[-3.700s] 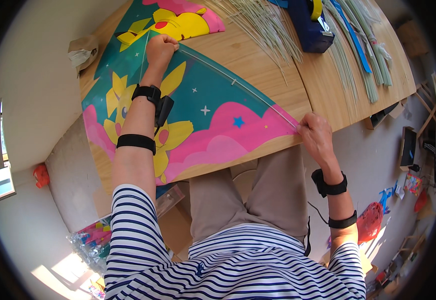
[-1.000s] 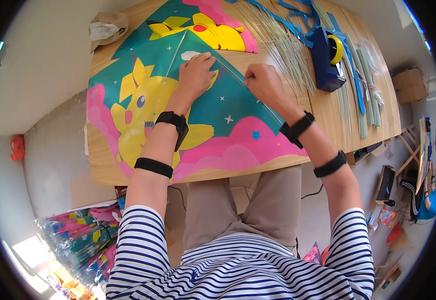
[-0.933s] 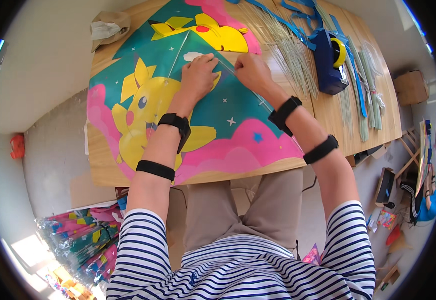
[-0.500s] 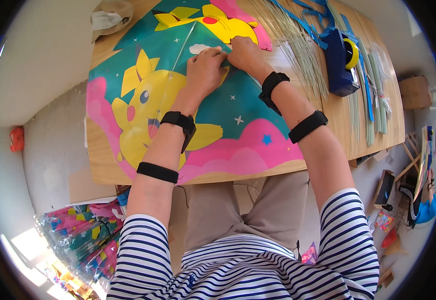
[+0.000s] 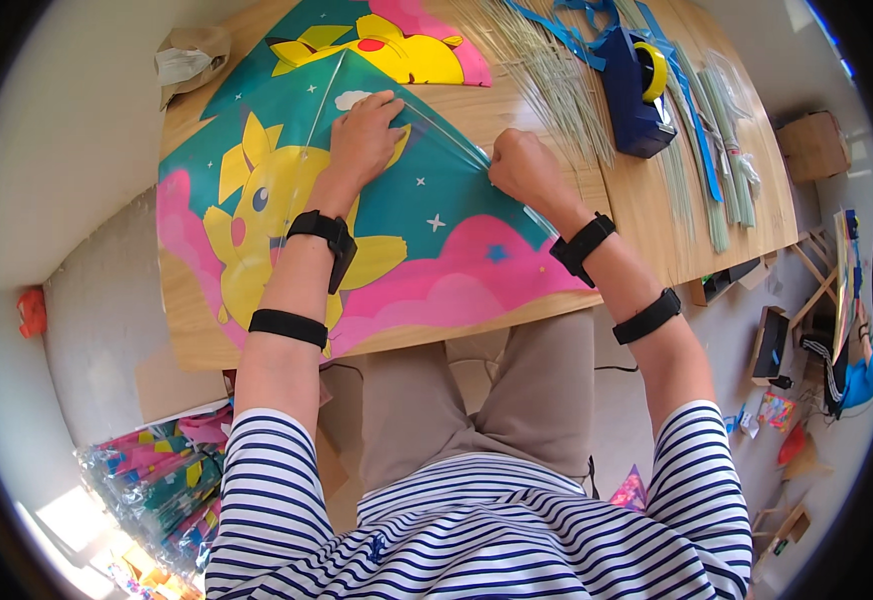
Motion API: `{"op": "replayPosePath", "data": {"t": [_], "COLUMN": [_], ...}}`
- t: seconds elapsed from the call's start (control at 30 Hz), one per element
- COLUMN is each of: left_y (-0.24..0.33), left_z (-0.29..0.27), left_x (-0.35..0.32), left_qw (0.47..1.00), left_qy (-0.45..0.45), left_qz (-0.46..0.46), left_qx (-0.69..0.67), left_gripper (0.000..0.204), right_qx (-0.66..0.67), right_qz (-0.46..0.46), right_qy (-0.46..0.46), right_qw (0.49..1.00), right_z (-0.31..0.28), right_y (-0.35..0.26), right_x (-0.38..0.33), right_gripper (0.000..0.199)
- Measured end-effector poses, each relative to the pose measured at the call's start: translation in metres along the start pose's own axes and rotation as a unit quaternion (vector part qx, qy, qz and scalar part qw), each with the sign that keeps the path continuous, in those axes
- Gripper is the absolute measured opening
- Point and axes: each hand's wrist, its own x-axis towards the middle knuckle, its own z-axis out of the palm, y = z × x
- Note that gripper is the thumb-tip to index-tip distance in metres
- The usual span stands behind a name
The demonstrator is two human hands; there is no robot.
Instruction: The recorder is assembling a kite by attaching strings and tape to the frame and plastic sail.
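A kite sheet [image 5: 397,210] printed with a yellow cartoon animal on teal and pink lies on the wooden table before me. A thin pale rod [image 5: 325,95] runs down from its top corner, and a whitish strip follows its right edge. My left hand [image 5: 362,140] rests on the sheet beside the white cloud print, its fingers laid over the teal part. At the right edge my right hand [image 5: 529,165] is closed, pinching the kite's border; its fingertips are partly hidden. A second kite sheet [image 5: 419,66] with a similar print lies beyond, partly under the first.
Loose thin sticks [image 5: 547,80] spread across the far table beside a dark blue tape dispenser [image 5: 639,125] with yellow tape. Bundled sticks [image 5: 737,170] and blue straps [image 5: 702,145] lie farther right. A paper bag [image 5: 197,55] stands far left; wrapped kites [image 5: 162,480] are below left.
My right hand has moved right and down along the kite's edge, away from my left hand. The left hand stays on the sheet near the cloud. The whole view has shifted slightly.
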Motion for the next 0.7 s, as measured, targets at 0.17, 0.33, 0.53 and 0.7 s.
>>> {"op": "replayPosePath", "data": {"t": [0.17,0.33,0.53,0.7], "left_y": [0.001,-0.005,0.041,0.080], "left_z": [-0.005,-0.009,-0.008,0.001], "left_x": [0.006,0.002,-0.028,-0.067], "left_qw": [1.000,0.997,0.993,0.990], "left_qy": [-0.011,0.046,0.073,0.002], "left_qz": [-0.002,0.009,0.082,0.126], "left_qx": [0.001,-0.065,-0.049,-0.065], "left_gripper": [0.045,0.047,0.049,0.049], "right_qx": [0.109,0.126,0.104,0.019], "right_qz": [0.026,0.031,0.022,-0.021], "right_qy": [0.051,0.032,0.039,0.063], "right_qw": [0.992,0.991,0.994,0.998], "right_z": [-0.012,-0.028,-0.013,0.000], "right_y": [0.029,0.041,0.028,0.002], "right_x": [-0.020,-0.050,-0.036,-0.028], "right_gripper": [0.012,0.012,0.013,0.013]}}
